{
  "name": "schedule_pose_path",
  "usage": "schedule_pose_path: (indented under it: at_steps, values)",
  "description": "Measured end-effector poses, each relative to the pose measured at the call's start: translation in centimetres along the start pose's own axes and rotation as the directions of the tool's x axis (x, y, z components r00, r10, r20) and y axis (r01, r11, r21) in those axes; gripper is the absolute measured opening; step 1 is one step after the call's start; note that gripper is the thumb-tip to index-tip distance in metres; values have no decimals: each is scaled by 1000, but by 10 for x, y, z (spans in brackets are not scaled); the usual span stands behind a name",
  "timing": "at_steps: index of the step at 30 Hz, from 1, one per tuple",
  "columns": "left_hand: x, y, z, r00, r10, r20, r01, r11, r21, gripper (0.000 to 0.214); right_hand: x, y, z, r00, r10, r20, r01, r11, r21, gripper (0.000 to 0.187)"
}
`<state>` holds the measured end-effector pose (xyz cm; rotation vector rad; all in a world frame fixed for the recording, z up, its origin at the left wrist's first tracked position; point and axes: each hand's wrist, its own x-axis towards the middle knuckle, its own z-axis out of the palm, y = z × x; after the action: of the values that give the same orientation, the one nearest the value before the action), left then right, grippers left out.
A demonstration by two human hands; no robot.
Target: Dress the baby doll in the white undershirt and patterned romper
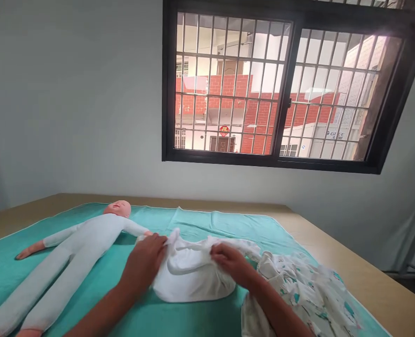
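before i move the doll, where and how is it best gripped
Probably around the white-covered torso, with one hand from each side: it is the broadest part of the doll, and the spread arms leave both flanks open. First free the left hand and right hand, both at the white cloth.

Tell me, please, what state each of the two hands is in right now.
Left hand: closed, holding the white cloth near its upper left corner.
Right hand: closed, holding the same cloth at its upper right.
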<state>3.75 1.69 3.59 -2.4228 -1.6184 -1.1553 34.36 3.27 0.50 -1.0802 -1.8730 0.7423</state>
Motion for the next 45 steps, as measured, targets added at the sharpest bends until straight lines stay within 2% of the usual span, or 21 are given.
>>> schedule_pose_path:
  at_steps: [1,3,5,7,10,12,14,16,18,20,21,23,25,28,31,34,36,39,40,43,45]
  values:
    - [-1,15,6,994,101,38,-99,994,-42,24,-3,-7,4,997,-21,74,18,999,33,31]
    - [-7,33,20,971,209,113,-193,972,-136,23,-7,-14,6,999,-16,33,16,1000,19,28]
    - [-15,31,35,982,164,96,-142,969,-200,25,-9,-10,-2,987,4,-160,-19,995,-95,24]
    - [-21,16,49,995,54,81,-35,975,-220,34,-9,2,-12,968,-7,-252,-60,964,-257,26]
    - [-24,-5,63,982,-66,176,104,970,-221,48,-9,17,-19,992,58,-112,-106,862,-495,49]
    - [-25,-9,66,969,-97,225,147,966,-214,48,-9,19,-17,989,133,-59,-142,793,-593,37]
    - [-26,-2,66,966,-48,256,106,969,-221,41,-9,14,-13,984,163,-71,-171,759,-628,19]
    - [-27,10,62,956,32,292,46,965,-256,28,-8,6,-10,982,164,-94,-187,764,-618,28]
    - [-28,22,58,942,64,330,56,938,-343,14,-7,-5,-9,981,170,-93,-193,861,-471,35]
    - [-29,31,54,940,28,339,150,861,-487,12,-8,-19,-7,983,183,5,-180,974,-136,38]
    - [-31,35,53,942,-3,335,207,793,-573,13,-10,-27,-5,980,169,106,-177,982,62,39]
    - [-34,39,52,943,-71,325,295,627,-721,39,-16,-42,0,948,77,308,-185,922,339,38]
    - [-37,41,52,935,-95,341,339,517,-786,77,-22,-54,7,908,-19,419,-187,875,446,35]
    - [-42,44,51,902,-27,430,378,529,-760,94,-26,-65,16,866,-59,497,-215,852,477,33]
    - [-44,51,47,854,7,520,429,555,-712,73,-24,-74,7,839,-25,544,-246,873,420,34]
    - [-42,57,42,846,-126,519,500,524,-689,62,-30,-87,-28,862,62,504,-205,950,235,36]
    - [-41,59,40,823,-223,523,563,444,-697,63,-48,-94,-55,886,156,438,-173,985,-1,40]
    - [-38,58,37,797,-240,553,603,268,-752,60,-87,-94,-78,893,281,352,-197,946,-258,84]
    - [-37,57,37,799,-231,556,599,214,-772,58,-99,-92,-79,895,311,321,-207,925,-319,88]
    - [-35,54,34,804,-207,558,583,90,-807,55,-120,-82,-70,912,338,234,-200,862,-467,52]
    - [-35,52,32,814,-140,563,576,78,-813,50,-118,-79,-61,932,321,168,-207,851,-482,29]
